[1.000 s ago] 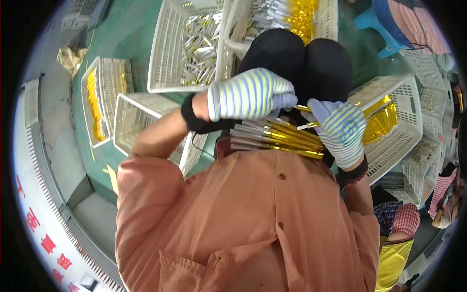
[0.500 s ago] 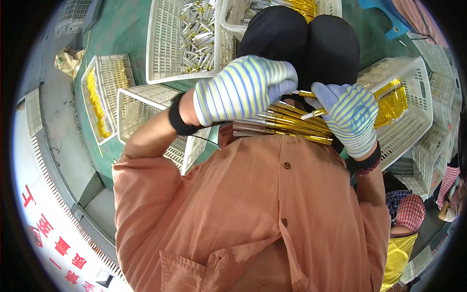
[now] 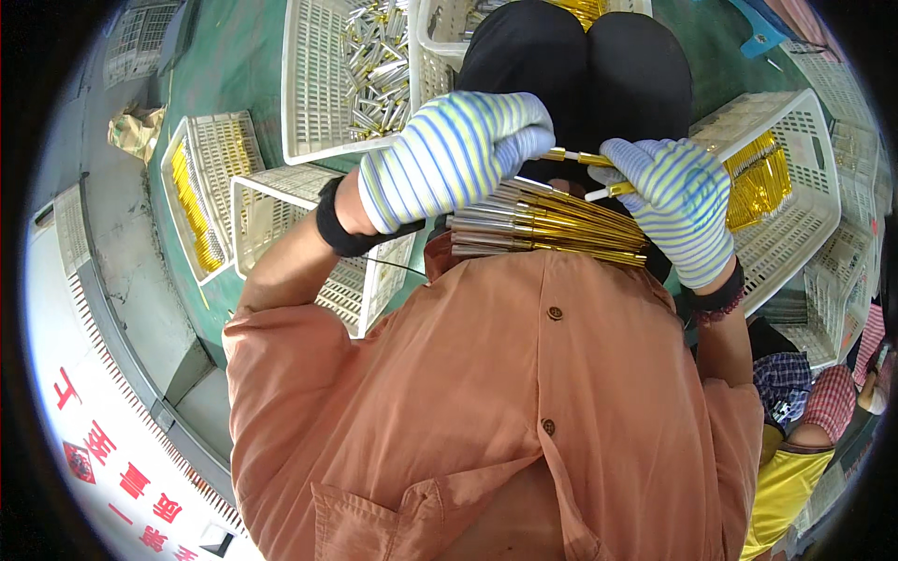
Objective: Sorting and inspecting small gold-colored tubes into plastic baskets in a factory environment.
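Note:
Both my hands wear striped knit gloves and meet above my lap. My left hand (image 3: 458, 159) is closed, with a short gold tube (image 3: 557, 153) sticking out of its fingertips. Its end lines up with the white tip of a slim gold stick in my right hand; I cannot tell whether the two are joined. My right hand (image 3: 672, 201) is closed round that stick and a second white-tipped gold stick (image 3: 613, 191) just below it. Across my lap lies a bundle of long gold-and-silver sticks (image 3: 561, 222), partly behind my hands.
A white crate (image 3: 313, 93) at the far left holds loose silver tubes. At the right, another crate (image 3: 812, 201) contains gold sticks (image 3: 760, 187). A narrow basket (image 3: 217, 131) with gold-and-white pieces and a tipped crate (image 3: 245, 229) stand left. A co-worker's plaid sleeve (image 3: 781, 383) shows lower right.
My left hand has shifted slightly left and up, and the short gold tube at its fingertips now shows. My right hand keeps its two sticks. The whole view has shifted a little.

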Available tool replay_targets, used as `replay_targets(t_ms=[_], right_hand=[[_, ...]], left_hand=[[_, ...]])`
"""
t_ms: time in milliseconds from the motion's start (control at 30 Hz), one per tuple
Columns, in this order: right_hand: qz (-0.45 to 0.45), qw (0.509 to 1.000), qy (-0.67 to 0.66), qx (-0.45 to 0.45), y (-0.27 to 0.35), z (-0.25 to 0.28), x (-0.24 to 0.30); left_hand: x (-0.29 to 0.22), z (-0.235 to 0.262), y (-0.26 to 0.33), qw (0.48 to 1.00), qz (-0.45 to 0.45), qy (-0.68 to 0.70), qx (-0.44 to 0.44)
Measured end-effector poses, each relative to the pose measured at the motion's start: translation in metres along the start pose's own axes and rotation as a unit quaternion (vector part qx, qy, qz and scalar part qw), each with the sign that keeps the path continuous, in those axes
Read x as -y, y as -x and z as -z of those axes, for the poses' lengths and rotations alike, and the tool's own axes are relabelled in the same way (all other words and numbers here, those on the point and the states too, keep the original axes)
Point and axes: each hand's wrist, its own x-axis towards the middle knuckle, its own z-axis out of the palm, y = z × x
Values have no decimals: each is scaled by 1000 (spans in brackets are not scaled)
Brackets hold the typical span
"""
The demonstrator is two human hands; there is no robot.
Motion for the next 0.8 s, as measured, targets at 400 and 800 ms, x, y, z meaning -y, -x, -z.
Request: replay_targets(t_ms=[400,800], right_hand=[[2,999,-7,-43,0,-1,-8],[-11,997,-50,-56,3,-16,-14]], left_hand=[[1,8,4,1000,13,-7,-24],[1,17,7,989,137,30,38]])
